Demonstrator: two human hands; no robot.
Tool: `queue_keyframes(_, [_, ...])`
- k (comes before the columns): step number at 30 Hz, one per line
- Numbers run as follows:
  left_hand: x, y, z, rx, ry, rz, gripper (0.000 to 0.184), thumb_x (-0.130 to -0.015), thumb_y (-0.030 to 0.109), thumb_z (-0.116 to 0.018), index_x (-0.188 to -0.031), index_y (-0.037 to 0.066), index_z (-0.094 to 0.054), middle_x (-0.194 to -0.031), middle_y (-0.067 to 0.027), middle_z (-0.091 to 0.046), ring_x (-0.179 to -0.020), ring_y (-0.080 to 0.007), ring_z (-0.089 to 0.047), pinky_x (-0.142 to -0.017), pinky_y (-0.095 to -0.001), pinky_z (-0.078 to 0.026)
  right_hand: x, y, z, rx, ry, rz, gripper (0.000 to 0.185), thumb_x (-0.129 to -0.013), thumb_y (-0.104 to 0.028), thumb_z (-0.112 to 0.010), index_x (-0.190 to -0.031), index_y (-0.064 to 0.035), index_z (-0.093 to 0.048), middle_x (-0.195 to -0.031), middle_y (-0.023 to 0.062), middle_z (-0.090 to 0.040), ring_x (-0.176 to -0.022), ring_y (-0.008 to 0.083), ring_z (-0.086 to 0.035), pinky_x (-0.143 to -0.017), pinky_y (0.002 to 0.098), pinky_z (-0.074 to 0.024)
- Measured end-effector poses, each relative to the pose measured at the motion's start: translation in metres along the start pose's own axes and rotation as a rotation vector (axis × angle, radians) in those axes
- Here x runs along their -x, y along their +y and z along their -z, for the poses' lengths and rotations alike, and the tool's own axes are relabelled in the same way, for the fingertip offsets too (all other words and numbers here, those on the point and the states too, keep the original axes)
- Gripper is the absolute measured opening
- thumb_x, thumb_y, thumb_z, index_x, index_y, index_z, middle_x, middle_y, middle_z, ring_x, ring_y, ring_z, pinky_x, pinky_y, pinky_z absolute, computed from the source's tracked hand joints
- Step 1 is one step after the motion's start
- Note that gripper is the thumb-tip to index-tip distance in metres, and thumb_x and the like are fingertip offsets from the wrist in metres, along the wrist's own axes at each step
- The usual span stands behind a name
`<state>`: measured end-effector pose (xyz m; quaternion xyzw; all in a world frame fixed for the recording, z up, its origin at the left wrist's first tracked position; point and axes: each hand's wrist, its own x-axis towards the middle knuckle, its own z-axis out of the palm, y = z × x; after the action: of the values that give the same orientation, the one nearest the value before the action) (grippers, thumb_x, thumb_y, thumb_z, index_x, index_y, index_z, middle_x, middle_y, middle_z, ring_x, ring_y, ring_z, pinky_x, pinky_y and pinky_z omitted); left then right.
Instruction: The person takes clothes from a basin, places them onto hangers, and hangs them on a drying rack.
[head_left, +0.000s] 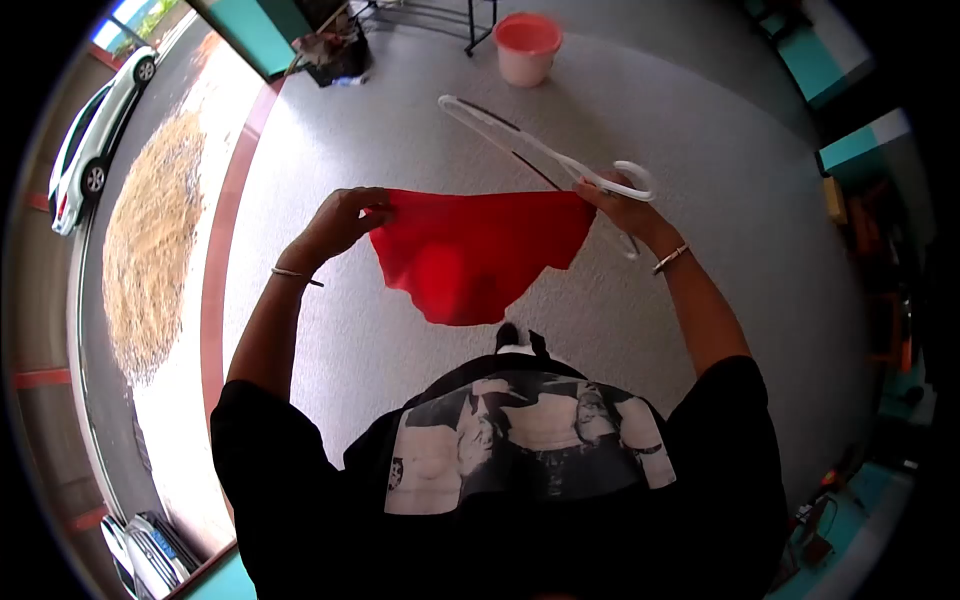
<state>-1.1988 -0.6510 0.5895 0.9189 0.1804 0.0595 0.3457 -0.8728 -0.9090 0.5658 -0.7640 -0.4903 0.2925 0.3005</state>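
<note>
A pair of red briefs [478,255] is stretched out flat in the air in front of me, waistband upward. My left hand [340,222] is closed on the left end of the waistband. At the other end, my right hand [632,215] pinches the right corner of the briefs. The same hand also holds a white clothes hanger [540,148], which slants up and to the left past the waistband. The hanger's hook curls above the right fingers, and part of it is hidden behind that hand and the briefs.
A pink bucket [527,50] stands on the grey floor [330,150] beyond my hands, beside dark metal legs. A black container [335,55] is at the upper left. Outside the left-hand edge lie a sand heap [155,240] and a parked white car [100,135].
</note>
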Motion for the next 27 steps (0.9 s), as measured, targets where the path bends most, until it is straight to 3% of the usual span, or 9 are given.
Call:
queue_keyframes(2, [-0.042,0.010,0.005,0.040,-0.007,-0.030,0.018,-0.083,0.005,-0.063,-0.101,0.002,-0.066,-0.090,-0.0117,-0.068,-0.082,-0.0213,-0.065,-0.078,-0.0335,-0.052,-0.036,0.022,0.042,0.287,0.253,0.603,0.025,-0.092,-0.027,-0.056,-0.084,-0.0041,-0.059,-0.068,0.0003,-0.050,-0.061,0.0095,-0.045,-0.052,0.0263,-0.0388])
queue_keyframes(6, [-0.125,0.042,0.014,0.154,0.050,-0.127,0.011,-0.085,0.009,-0.062,-0.093,0.003,-0.067,-0.089,-0.0098,-0.069,-0.078,-0.0205,-0.065,-0.076,-0.0347,-0.053,-0.041,-0.003,0.112,-0.137,0.180,0.242,0.032,-0.094,-0.033,-0.053,-0.080,-0.0046,-0.058,-0.064,-0.0018,-0.048,-0.057,0.0080,-0.043,-0.048,0.0247,-0.0354])
queue_keyframes(9, [-0.199,0.034,-0.025,-0.106,-0.290,-0.087,0.008,-0.085,0.010,-0.062,-0.088,0.003,-0.066,-0.082,-0.0076,-0.068,-0.075,-0.0187,-0.064,-0.078,-0.0329,-0.052,-0.070,0.038,0.131,-0.144,0.094,-0.015,0.027,-0.094,-0.031,-0.053,-0.084,-0.0065,-0.060,-0.066,-0.0002,-0.049,-0.061,0.0100,-0.047,-0.057,0.0271,-0.0407])
queue_keyframes(10, [-0.218,0.035,-0.026,-0.599,-0.312,-0.273,0.009,-0.086,0.013,-0.062,-0.086,0.005,-0.065,-0.081,-0.0065,-0.067,-0.077,-0.0168,-0.063,-0.079,-0.0313,-0.050,-0.079,0.064,0.134,-0.072,0.147,-0.067,0.028,-0.094,-0.032,-0.053,-0.086,-0.0063,-0.062,-0.066,0.0002,-0.049,-0.061,0.0098,-0.046,-0.057,0.0269,-0.0402])
queue_keyframes(13, [-0.316,0.002,-0.005,0.226,0.005,-0.344,0.010,-0.087,0.013,-0.061,-0.090,0.006,-0.066,-0.085,-0.0061,-0.067,-0.081,-0.0155,-0.063,-0.080,-0.0305,-0.049,-0.125,0.112,0.189,-0.084,0.242,0.041,0.030,-0.094,-0.034,-0.053,-0.090,-0.0064,-0.064,-0.066,-0.0002,-0.049,-0.061,0.0091,-0.045,-0.057,0.0267,-0.0394])
queue_keyframes(17, [-0.442,0.024,0.002,0.631,0.034,-0.165,0.016,-0.086,0.013,-0.061,-0.098,0.003,-0.067,-0.091,-0.0063,-0.067,-0.087,-0.0146,-0.061,-0.083,-0.0313,-0.048,-0.183,0.127,0.291,-0.105,0.249,-0.047,0.042,-0.090,-0.044,-0.056,-0.091,-0.0033,-0.065,-0.071,-0.0022,-0.051,-0.067,0.0081,-0.047,-0.064,0.0250,-0.0410])
queue_keyframes(18, [-0.473,0.017,-0.001,0.672,0.019,-0.171,0.017,-0.086,0.014,-0.062,-0.098,0.003,-0.067,-0.091,-0.0061,-0.067,-0.087,-0.0146,-0.061,-0.084,-0.0317,-0.047,-0.198,0.132,0.294,-0.003,0.471,0.020,0.046,-0.089,-0.047,-0.056,-0.088,-0.0013,-0.063,-0.070,-0.0014,-0.050,-0.068,0.0089,-0.047,-0.066,0.0260,-0.0417])
queue_keyframes(21, [-0.508,0.005,-0.019,0.896,-0.051,-0.203,0.019,-0.086,0.015,-0.062,-0.101,0.006,-0.067,-0.095,-0.0053,-0.067,-0.091,-0.0153,-0.060,-0.089,-0.0333,-0.044,-0.198,0.110,0.303,-0.073,0.366,0.003,0.048,-0.090,-0.045,-0.055,-0.099,0.0008,-0.065,-0.084,0.0092,-0.065,-0.093,0.0152,-0.059,-0.080,0.0252,-0.0461])
queue_keyframes(27, [-0.639,0.015,-0.044,0.791,-0.120,-0.216,0.013,-0.083,0.012,-0.062,-0.093,0.006,-0.069,-0.095,-0.0053,-0.066,-0.092,-0.0162,-0.059,-0.084,-0.0323,-0.046,-0.223,0.145,0.348,-0.032,0.361,-0.144,0.042,-0.085,-0.048,-0.061,-0.071,-0.0085,-0.060,-0.058,-0.0024,-0.049,-0.057,0.0086,-0.045,-0.057,0.0263,-0.0389])
